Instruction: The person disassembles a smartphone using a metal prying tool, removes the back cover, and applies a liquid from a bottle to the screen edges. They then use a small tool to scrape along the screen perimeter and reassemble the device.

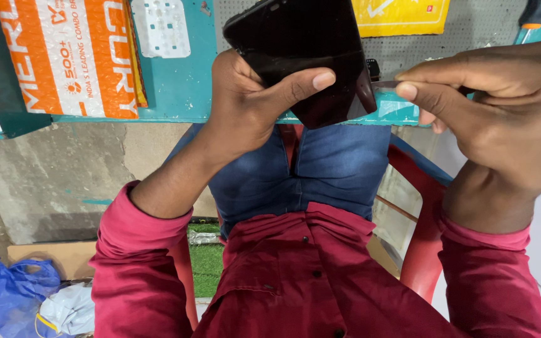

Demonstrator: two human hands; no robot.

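While my left hand [245, 106] gripped the phone [305, 53] and right fingers [446, 94] pinched a thin tool [386, 84], I feared a slip might scratch the glass.

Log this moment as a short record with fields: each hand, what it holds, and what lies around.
left hand: left hand grips a flat black glossy smartphone, thumb across its face
right hand: right hand pinches a thin dark flat tool whose tip meets the phone's right edge
surface: teal workbench edge behind the hands
nearby: orange-and-white printed plastic pouch, yellow card
seat: red plastic chair
floor: blue plastic bag
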